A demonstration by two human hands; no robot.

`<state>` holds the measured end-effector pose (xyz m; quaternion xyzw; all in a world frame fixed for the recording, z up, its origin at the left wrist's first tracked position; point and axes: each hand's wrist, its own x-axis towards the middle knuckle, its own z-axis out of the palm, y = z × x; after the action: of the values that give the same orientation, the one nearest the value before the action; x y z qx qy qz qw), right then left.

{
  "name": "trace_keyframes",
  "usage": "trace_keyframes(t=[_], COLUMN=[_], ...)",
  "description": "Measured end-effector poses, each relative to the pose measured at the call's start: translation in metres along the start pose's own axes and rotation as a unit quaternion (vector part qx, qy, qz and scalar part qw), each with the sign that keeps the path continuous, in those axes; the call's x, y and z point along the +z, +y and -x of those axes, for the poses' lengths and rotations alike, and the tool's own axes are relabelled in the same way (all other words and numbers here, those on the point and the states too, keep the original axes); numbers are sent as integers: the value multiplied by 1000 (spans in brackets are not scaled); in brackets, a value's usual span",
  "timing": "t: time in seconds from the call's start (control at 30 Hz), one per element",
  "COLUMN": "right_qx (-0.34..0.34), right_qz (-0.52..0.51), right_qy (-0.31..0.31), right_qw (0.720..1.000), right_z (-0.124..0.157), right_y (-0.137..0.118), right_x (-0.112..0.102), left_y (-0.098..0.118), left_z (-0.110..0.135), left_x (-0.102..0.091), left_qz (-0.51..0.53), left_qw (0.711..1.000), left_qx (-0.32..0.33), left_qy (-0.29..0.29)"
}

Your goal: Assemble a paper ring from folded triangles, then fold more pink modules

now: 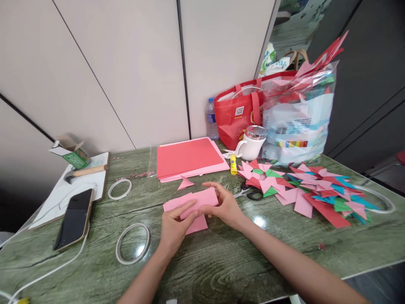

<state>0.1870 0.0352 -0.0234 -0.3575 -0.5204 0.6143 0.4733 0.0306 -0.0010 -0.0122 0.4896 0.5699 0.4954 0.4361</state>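
Note:
Between my two hands is a pink paper strip (204,198), raised a little over the table. My left hand (174,226) pinches its lower left part with thumb and fingers. The thumb and fingers of my right hand (226,207) close on its right end. More pink paper (198,226) lies beneath, partly covered by the strip and my left hand. Just beyond, a small folded pink piece (185,183) rests on the table near a stack of red and pink sheets (191,158). Scissors (249,193) with black handles lie to the right of my right hand.
Folded coloured paper pieces (329,190) are heaped at right, near a glue stick (233,164) and white mug (253,143). Behind stand a red bag (229,120) and a clear plastic bag (297,122). Tape rolls (119,188), a phone (74,219) and a hammer (88,171) are left.

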Motion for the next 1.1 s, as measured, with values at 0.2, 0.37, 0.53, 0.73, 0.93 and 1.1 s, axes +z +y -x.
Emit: trace_keyframes(t=[0.2, 0.37, 0.53, 0.73, 0.93, 1.1], right_qx=[31, 41, 35, 19, 14, 33], right_qz=[-63, -94, -120, -64, 95, 42], right_qy=[-12, -8, -64, -69, -18, -14], right_qw=[997, 995, 990, 995, 995, 998], right_z=[-5, -8, -10, -7, -1, -2], right_y=[1, 1, -2, -4, 2, 4], right_x=[-6, -11, -16, -14, -5, -6], left_y=[-1, -2, -6, 7, 6, -1], left_z=[-3, -8, -11, -7, -3, -3], left_x=[-2, -4, -7, -7, -3, -2], left_qz=[3, 10, 56, -30, -65, 1], left_qw=[1000, 1000, 998, 998, 995, 1000], left_qx=[2, 0, -13, 53, 72, 19], left_qy=[11, 24, 7, 24, -8, -3])
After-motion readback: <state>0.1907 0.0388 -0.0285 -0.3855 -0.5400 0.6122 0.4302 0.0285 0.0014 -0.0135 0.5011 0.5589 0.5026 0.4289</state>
